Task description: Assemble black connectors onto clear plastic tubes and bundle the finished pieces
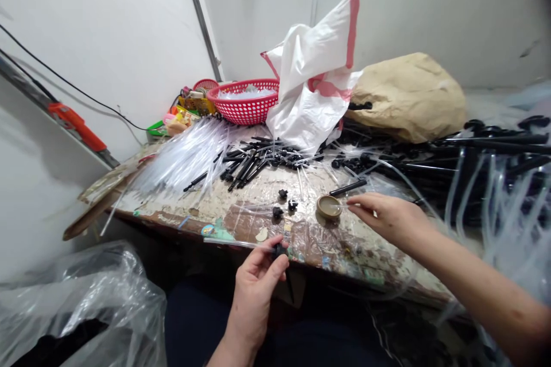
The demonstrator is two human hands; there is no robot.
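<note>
My left hand pinches a small black fitting at the table's front edge, and a clear tube sticks out from it to the left. At the right, my right hand is closed on the end of a thin clear tube, whose tip is at a small round brown dish. Several black fittings lie between the hands, left of the dish. A short black tube rests just behind the dish.
Clear tubes and black tubes lie in piles behind. Farther back are a red basket, a white sack and a brown bag. A plastic bag hangs at lower left.
</note>
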